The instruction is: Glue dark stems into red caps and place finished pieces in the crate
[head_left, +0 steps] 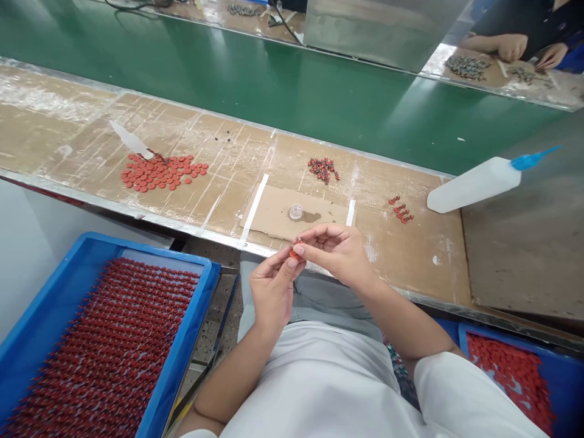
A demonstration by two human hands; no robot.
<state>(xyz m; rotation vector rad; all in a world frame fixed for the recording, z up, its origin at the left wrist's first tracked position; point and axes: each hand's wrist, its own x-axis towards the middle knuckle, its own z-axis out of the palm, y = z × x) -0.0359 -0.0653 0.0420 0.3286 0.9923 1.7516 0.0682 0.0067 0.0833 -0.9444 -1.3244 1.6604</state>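
Near the table's front edge, my left hand [272,295] pinches a red disc [295,255] between thumb and fingertips. My right hand [344,255] meets it there, its thumb and forefinger closed on a small red-and-dark part [299,241] at the top of the disc. Fingertips partly hide both pieces, and I cannot tell whether they are joined. Just beyond my hands, a small clear cup [295,212] stands on a cardboard sheet [274,210] beside a dark wet stain. Farther back lies a pile of small red-and-dark parts [323,170].
Loose red discs [157,173] and a white bottle [130,140] lie at left. Several disc pieces [401,211] and a blue-tipped bottle [474,184] are at right. A blue tray [207,292] holds rows of red pieces; another blue bin [463,334] is lower right. A co-worker's hands [511,47] show across.
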